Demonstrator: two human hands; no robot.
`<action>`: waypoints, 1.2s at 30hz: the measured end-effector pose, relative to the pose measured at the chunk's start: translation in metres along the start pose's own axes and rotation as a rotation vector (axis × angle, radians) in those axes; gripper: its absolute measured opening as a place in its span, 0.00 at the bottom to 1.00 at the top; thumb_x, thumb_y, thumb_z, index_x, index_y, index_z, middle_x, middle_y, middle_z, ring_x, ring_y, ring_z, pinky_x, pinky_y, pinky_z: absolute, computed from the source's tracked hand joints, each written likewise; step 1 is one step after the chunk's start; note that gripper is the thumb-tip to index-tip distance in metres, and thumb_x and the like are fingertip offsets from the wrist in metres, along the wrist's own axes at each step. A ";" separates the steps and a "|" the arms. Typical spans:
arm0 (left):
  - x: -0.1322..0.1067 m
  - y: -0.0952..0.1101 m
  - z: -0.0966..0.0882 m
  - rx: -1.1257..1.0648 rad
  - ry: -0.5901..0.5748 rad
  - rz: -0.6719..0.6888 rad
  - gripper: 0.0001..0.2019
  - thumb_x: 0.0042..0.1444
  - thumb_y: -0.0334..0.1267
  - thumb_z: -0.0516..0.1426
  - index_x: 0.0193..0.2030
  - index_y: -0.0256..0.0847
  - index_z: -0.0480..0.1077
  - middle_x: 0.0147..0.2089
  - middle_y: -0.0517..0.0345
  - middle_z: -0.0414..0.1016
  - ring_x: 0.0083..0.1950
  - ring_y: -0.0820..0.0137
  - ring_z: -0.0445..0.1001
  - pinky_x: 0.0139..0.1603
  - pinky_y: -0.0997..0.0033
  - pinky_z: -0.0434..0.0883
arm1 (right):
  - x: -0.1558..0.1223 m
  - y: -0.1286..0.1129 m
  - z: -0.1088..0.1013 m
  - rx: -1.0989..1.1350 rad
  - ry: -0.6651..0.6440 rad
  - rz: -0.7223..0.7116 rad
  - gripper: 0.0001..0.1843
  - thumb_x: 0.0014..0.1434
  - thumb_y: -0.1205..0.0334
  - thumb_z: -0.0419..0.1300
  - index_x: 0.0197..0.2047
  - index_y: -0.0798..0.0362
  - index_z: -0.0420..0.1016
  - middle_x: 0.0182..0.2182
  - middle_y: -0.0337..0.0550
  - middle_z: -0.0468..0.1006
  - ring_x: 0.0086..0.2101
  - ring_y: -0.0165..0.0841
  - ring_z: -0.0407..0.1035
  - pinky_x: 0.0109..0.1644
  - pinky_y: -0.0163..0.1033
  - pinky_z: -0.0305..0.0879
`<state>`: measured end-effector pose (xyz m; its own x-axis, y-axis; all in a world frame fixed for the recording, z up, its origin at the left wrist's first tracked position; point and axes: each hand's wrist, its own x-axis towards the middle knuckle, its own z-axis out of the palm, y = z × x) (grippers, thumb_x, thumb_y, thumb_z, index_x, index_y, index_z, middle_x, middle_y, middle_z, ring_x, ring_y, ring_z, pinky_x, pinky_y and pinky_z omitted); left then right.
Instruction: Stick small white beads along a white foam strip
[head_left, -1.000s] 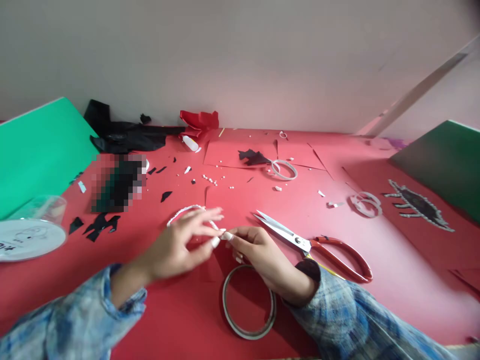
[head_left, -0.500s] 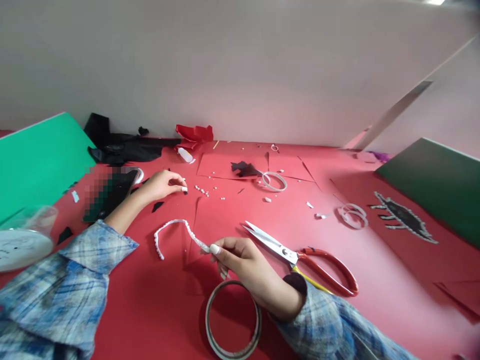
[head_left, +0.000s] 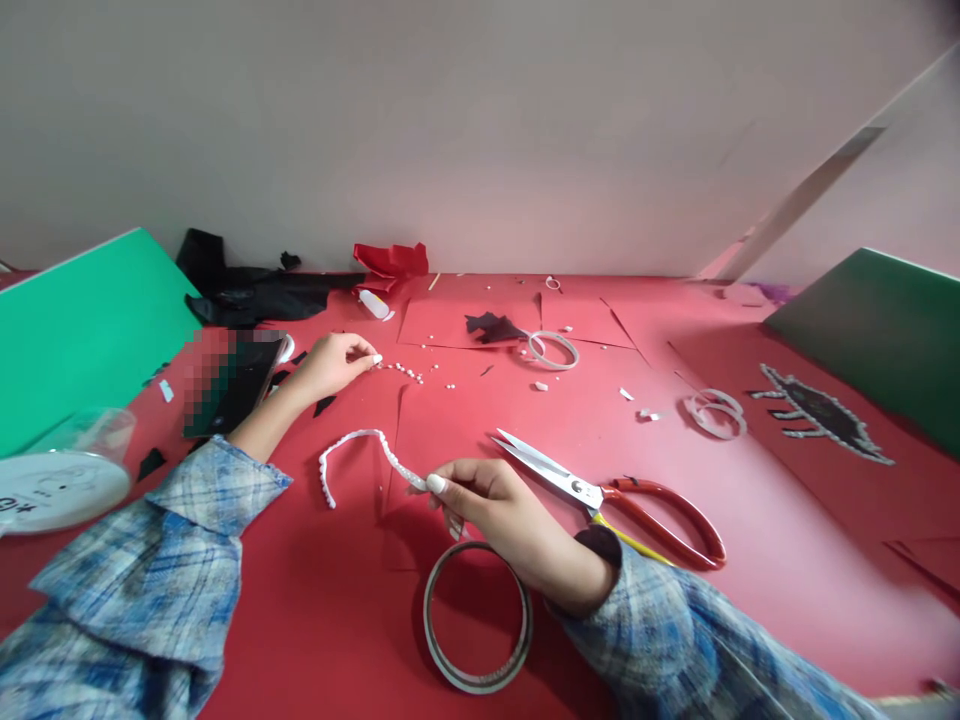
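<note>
My right hand pinches one end of a thin white strip edged with tiny white bumps. The strip curves away to the left, its far end hooking down over the red surface. Farther off to the left, my left hand has thumb and forefinger pressed together at the end of a row of small white beads. Whatever sits between those fingertips is too small to make out. Below my right hand lies a roll of tape. Scissors with red and yellow handles rest beside it, blades spread slightly.
Clear plastic rings, a black cut-out with a white beaded edge and a green board are on the right. At left are another green board, a phone, a round lid, and black scraps.
My left hand has shifted slightly up and right to the beads, and its fingertips have closed together. My right hand still grips the white strip. The view has tilted slightly.
</note>
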<state>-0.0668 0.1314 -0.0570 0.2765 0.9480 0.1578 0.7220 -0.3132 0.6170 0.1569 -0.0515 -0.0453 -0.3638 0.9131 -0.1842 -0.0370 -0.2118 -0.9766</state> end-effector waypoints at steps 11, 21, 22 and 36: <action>-0.006 0.002 -0.009 -0.198 0.037 -0.063 0.14 0.43 0.48 0.63 0.32 0.40 0.75 0.37 0.51 0.80 0.40 0.62 0.77 0.44 0.65 0.71 | 0.000 0.004 -0.001 0.015 -0.013 -0.030 0.20 0.54 0.45 0.60 0.29 0.57 0.71 0.22 0.35 0.66 0.23 0.24 0.59 0.27 0.33 0.55; -0.006 0.014 0.014 0.215 0.083 0.078 0.10 0.52 0.44 0.58 0.36 0.41 0.73 0.39 0.53 0.73 0.44 0.63 0.72 0.48 0.66 0.67 | 0.000 0.001 0.000 -0.026 -0.020 -0.049 0.18 0.56 0.48 0.59 0.30 0.57 0.72 0.22 0.36 0.66 0.22 0.24 0.59 0.27 0.33 0.56; -0.004 0.016 0.018 0.218 0.067 0.078 0.08 0.52 0.43 0.58 0.34 0.41 0.73 0.38 0.54 0.74 0.43 0.63 0.72 0.47 0.66 0.67 | 0.000 0.000 0.000 -0.035 -0.019 -0.045 0.18 0.56 0.49 0.58 0.30 0.57 0.73 0.22 0.36 0.66 0.23 0.24 0.59 0.27 0.33 0.56; -0.005 0.015 0.006 0.142 0.170 -0.001 0.07 0.57 0.37 0.53 0.37 0.39 0.72 0.40 0.52 0.78 0.42 0.66 0.75 0.45 0.69 0.68 | 0.003 0.007 -0.002 -0.014 -0.008 -0.037 0.18 0.55 0.48 0.59 0.32 0.57 0.72 0.21 0.35 0.65 0.22 0.24 0.56 0.26 0.33 0.52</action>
<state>-0.0536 0.1222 -0.0535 0.1733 0.9404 0.2925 0.8079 -0.3056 0.5039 0.1579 -0.0498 -0.0533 -0.3697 0.9174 -0.1476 -0.0374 -0.1734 -0.9841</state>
